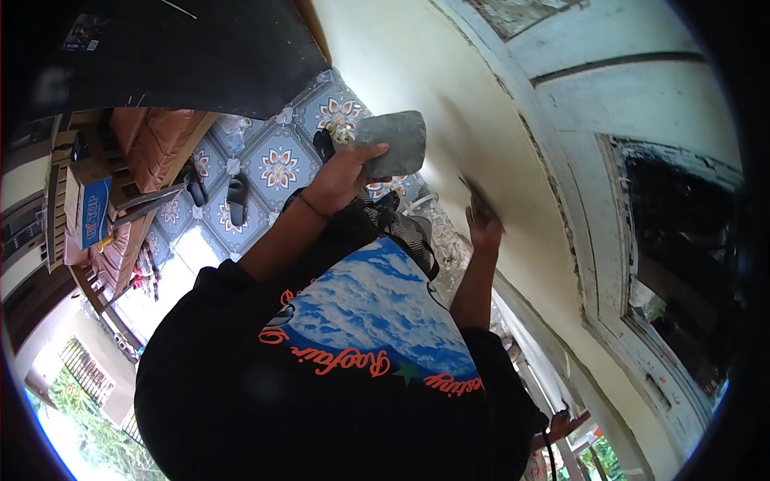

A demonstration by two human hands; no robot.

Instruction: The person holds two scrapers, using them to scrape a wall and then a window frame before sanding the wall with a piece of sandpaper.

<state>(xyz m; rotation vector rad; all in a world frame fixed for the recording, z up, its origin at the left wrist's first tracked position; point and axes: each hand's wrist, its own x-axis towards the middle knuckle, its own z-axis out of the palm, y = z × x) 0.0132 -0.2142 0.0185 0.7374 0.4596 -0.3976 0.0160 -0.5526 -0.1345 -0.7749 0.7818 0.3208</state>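
"Fingers of the left hand (343, 178) are doing what?"

"Closed on the near edge of a grey, flat, round-cornered slab (399, 143), thumb on top. The right hand (484, 228) is curled around a dark, thin, flat tool (479, 197)."

"Which way do they point?"

"The slab's free end points away from the left hand, towards the wall, its long axis running crosswise. The tool shows nearly edge-on, its long axis slanting beside the wall; I can't tell whether they touch."

"And around them?"

"Black slide sandals (237, 200) lie on the floor, left of the slab. Past them, a blue-and-white cardboard box (94, 210) sits by a wooden seat with brown cushions (160, 144). A large black panel (216, 56) blocks the view beyond, and the black shirt (321, 409) with its blue cloud print hides the floor below."

"Surfaces?"

"Smooth cream wall (529, 232), grey-blue floral floor tiles (277, 167), and a worn whitish frame (589, 200) with peeling edges at right."
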